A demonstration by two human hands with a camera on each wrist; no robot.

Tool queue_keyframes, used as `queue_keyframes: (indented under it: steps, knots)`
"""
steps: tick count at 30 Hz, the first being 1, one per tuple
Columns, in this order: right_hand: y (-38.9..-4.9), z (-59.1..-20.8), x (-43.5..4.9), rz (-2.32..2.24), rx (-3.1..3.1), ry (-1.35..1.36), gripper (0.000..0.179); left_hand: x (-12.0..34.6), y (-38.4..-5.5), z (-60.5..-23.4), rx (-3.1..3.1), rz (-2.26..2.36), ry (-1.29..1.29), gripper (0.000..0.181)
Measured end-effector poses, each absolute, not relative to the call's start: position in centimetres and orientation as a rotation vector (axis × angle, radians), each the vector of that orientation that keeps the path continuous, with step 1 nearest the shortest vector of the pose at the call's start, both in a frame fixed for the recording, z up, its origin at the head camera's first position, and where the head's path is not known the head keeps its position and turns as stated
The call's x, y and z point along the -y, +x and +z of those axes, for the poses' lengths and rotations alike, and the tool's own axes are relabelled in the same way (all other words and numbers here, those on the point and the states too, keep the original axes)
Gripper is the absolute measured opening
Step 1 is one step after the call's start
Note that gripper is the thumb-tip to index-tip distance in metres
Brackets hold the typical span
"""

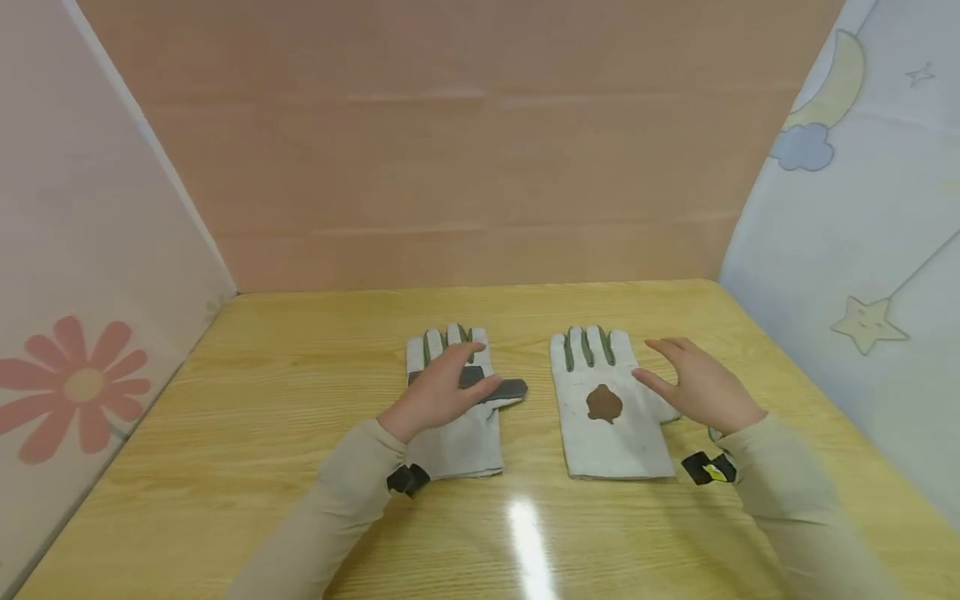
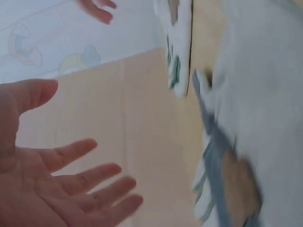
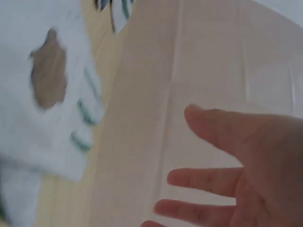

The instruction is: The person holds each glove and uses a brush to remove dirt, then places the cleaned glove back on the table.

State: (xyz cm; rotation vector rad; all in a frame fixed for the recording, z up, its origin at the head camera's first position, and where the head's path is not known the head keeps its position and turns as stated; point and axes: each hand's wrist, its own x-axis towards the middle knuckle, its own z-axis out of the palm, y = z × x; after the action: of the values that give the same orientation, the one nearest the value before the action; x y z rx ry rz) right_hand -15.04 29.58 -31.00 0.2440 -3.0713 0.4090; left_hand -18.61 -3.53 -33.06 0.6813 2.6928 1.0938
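Two white work gloves lie side by side on the wooden table, fingers pointing away. The left glove (image 1: 457, 446) has a dark grey band and thumb and green strips between its fingers. A brown patch marks the right glove (image 1: 622, 437), which also has green finger strips. Above the left glove hovers my left hand (image 1: 438, 392), its fingers spread and holding nothing, as the left wrist view shows. My right hand (image 1: 705, 387) is over the right glove's thumb side, fingers extended and apart; in the right wrist view it too holds nothing.
The wooden table (image 1: 262, 400) is bounded by an orange-brown back panel (image 1: 480, 167), a left panel with a pink flower (image 1: 82, 385) and a right panel with a star (image 1: 870, 323). Black straps sit at both wrists. A light reflection shows near the table's front.
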Motion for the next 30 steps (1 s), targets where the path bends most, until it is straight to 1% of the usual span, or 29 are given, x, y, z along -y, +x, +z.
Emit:
queue_keyframes:
  steps: [3, 6, 9, 14, 20, 23, 25, 28, 29, 30]
  knots:
    - [-14.9, -31.6, -31.8, 0.397, 3.147, 0.174, 0.069, 2.5, -18.5, -33.4, -2.466, 1.246, 0.665, 0.049]
    - [-14.8, -32.5, -33.8, 0.404, 3.229, 0.113, 0.068, 1.1, -18.6, -34.3, -2.285, 1.346, 0.6, 0.043]
    - [-14.6, -33.4, -35.3, 0.436, 3.294, 0.043, 0.069, -0.5, -19.0, -35.4, -2.14, 1.443, 0.493, 0.046]
    - [-14.4, -34.8, -36.7, 0.479, 3.348, -0.015, 0.063, -3.2, -20.0, -36.8, -1.953, 1.58, 0.292, 0.054]
    - [-14.5, -35.7, -36.8, 0.483, 3.332, -0.021, 0.054, -5.1, -20.8, -37.6, -1.813, 1.615, 0.185, 0.061]
    - [-14.7, -35.9, -36.9, 0.477, 3.322, -0.041, 0.053, -6.0, -21.1, -37.8, -1.783, 1.626, 0.123, 0.06]
    - [-14.7, -36.0, -37.0, 0.467, 3.32, -0.064, 0.053, -6.6, -21.2, -37.9, -1.773, 1.643, 0.073, 0.05]
    - [-14.8, -36.4, -37.2, 0.434, 3.316, -0.088, 0.052, -7.3, -21.3, -38.1, -1.786, 1.655, 0.034, 0.019]
    - [-14.8, -36.5, -37.3, 0.42, 3.316, -0.097, 0.053, -7.5, -21.4, -38.1, -1.795, 1.653, 0.033, 0.014]
    - [-14.9, -36.6, -37.3, 0.399, 3.318, -0.111, 0.054, -7.7, -21.4, -38.1, -1.813, 1.644, 0.035, 0.015]
